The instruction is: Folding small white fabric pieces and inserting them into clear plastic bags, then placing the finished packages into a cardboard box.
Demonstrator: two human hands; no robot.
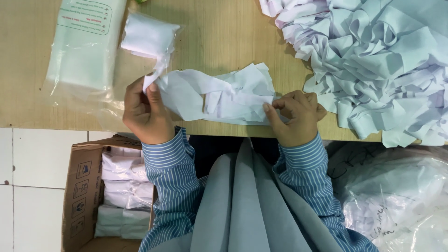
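At the desk's near edge, the left hand (145, 112) and right hand (298, 116) pinch opposite ends of a white cloth (219, 95), one packed bag (149, 37) beside it, a large loose pile (373, 60) unpacked at the far right corner.

At the table's far left corner lies a flat clear plastic bag stack (84, 46) with a pale green printed label panel bordered in red. Beside it sits a small clear pouch stuffed with white cloth (149, 37). On the floor by my left arm stands an open brown cardboard box (81, 196), pictograms on its flap, holding filled white packets (123, 186). By my right arm rests a large clear plastic sack (401, 200).
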